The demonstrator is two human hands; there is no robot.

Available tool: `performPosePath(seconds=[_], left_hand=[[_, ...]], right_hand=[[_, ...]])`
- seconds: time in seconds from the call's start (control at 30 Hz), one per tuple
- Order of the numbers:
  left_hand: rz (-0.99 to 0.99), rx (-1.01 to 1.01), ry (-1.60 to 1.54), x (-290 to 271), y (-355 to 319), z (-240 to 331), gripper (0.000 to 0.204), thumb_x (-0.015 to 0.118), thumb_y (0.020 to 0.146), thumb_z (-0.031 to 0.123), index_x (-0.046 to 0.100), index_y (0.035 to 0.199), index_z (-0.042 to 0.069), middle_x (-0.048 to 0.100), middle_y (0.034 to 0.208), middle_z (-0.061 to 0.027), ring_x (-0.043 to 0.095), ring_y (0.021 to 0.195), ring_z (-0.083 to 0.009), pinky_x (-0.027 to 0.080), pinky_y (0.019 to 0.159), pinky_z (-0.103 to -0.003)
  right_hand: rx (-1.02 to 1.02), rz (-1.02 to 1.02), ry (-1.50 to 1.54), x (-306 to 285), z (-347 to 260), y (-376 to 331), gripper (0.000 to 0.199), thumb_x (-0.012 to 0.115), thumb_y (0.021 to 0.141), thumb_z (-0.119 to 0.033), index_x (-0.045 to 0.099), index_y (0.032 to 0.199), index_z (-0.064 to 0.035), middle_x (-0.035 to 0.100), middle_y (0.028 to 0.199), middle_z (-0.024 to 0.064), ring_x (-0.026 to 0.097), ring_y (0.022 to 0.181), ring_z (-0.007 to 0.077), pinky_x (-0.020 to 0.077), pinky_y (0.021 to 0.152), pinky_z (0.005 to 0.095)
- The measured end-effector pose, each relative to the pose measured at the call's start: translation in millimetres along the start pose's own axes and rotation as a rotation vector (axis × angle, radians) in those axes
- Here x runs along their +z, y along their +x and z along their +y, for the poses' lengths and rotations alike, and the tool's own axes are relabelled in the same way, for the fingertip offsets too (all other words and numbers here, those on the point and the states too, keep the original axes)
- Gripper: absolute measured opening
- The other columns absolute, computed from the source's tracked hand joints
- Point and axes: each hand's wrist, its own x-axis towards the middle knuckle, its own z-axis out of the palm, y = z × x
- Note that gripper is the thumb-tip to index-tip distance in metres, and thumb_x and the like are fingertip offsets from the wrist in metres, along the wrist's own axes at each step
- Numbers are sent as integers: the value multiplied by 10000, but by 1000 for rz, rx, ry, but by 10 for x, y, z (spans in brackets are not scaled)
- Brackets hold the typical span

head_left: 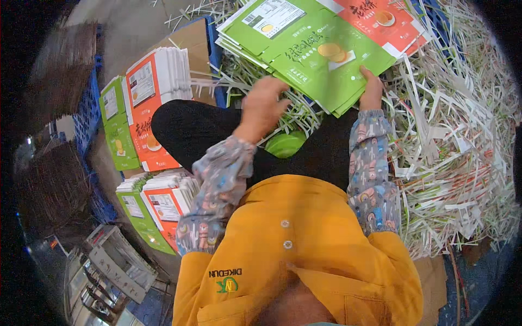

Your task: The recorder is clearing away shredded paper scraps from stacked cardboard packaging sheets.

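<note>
A stack of flat green printed cardboard sheets (310,60) lies in front of me, with a food picture and a white label panel on top. At its near right corner my right hand (372,89) grips the sheets, thumb on the upper face and fingers hidden underneath. My left hand (262,106) is off the stack's near left edge, fingers loosely bent and apart, holding nothing I can see. Red-orange printed sheets (375,22) show beyond the green ones. Below the stack, between my legs, is a round green object (286,144), partly covered.
Paper strips (446,146) are heaped along the right and under the stack. To my left stand piles of green sheets (118,122) and red-orange sheets (147,111), with more below. Blue plastic crates (87,119), brown cardboard (193,41) and a metal-framed stand (117,263) are farther left.
</note>
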Motion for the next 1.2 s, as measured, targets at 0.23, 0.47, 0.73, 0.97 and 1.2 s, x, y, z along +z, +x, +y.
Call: performPosePath(seconds=[0.23,0.47,0.73,0.97,1.2], left_hand=[[-30,363,9,574,269,129,262,650,605,193,521,823,127,476,795,-49,479,786,-238,382,651,-338],[-203,441,-130,492,400,21,116,615,675,191,553,733,111,488,717,-41,504,728,-231,413,605,-340],[-307,292,-469,497,552,-92,103,620,692,169,582,727,80,529,745,-63,511,742,-240,415,627,-326],[-30,303,-364,351,349,80,92,603,712,124,562,756,54,525,747,-83,504,728,-268,401,664,-326],[-528,-334,-93,130,-448,-993,179,559,736,189,532,716,13,543,708,-143,526,649,-302,413,583,-374]], right_hand=[[21,10,40,-47,32,55,313,596,711,-36,509,1005,29,567,948,101,564,815,210,459,707,312],[27,-9,48,-61,40,73,304,593,716,-46,509,999,25,568,947,99,564,823,210,456,716,309],[51,2,58,-43,53,74,295,598,717,-53,515,987,31,568,950,102,563,816,206,452,713,303],[63,24,48,-133,95,165,309,606,715,-65,519,991,43,567,964,105,565,816,203,449,717,298],[98,-11,120,-87,18,132,312,577,726,-51,515,1016,45,563,968,107,568,828,213,460,730,306]])
